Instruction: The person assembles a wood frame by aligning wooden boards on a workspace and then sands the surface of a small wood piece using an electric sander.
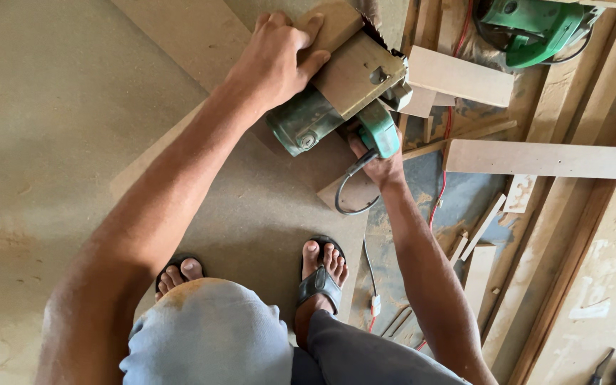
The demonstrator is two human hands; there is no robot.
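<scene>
A green hand-held circular saw (336,107) rests on a brown fibreboard sheet (251,207) lying on the floor. My right hand (378,162) is shut on the saw's green rear handle, with the black cord looping below it. My left hand (276,60) presses flat on a board strip (333,25) beside the saw's base plate, fingers spread over the wood. The blade shows as a toothed edge at the top of the saw.
My sandalled feet (321,274) stand on the sheet. Wood offcuts and planks (543,158) lie to the right. A second green power tool (536,28) sits at the top right. A red cable (442,178) runs along the dusty floor.
</scene>
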